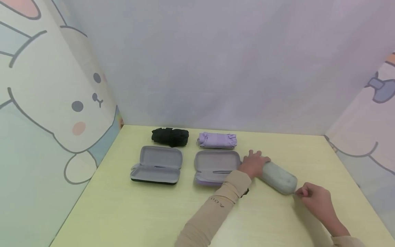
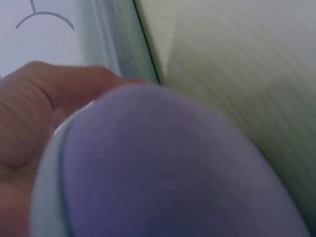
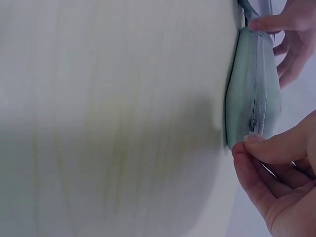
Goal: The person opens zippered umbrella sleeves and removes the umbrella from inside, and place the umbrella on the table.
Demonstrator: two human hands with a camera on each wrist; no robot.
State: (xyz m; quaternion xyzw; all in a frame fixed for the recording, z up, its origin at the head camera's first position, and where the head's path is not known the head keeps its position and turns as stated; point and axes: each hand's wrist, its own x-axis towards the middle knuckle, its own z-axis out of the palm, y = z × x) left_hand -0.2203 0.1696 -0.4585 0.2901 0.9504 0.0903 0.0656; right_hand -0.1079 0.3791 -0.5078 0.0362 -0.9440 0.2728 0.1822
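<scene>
A pale green zip case (image 1: 279, 178) lies closed and slanted at the right of the table. My left hand (image 1: 253, 165) holds its far end, the thumb (image 3: 269, 22) on the near side and the fingers over the other. At the case's near end, my right hand (image 1: 317, 202) pinches the zipper pull between thumb and index finger. The zipper slider (image 3: 252, 124) shows just above those fingertips in the right wrist view. The purple case (image 2: 163, 163) stands close below the left wrist and fills much of the left wrist view.
Left of the hands, the purple case lies open with its grey lining (image 1: 217, 160) up, partly behind the left sleeve. A black case (image 1: 160, 175) lies open beside it. Behind them are a folded black bundle (image 1: 170, 137) and a folded purple bundle (image 1: 217, 140). Curtains enclose the table.
</scene>
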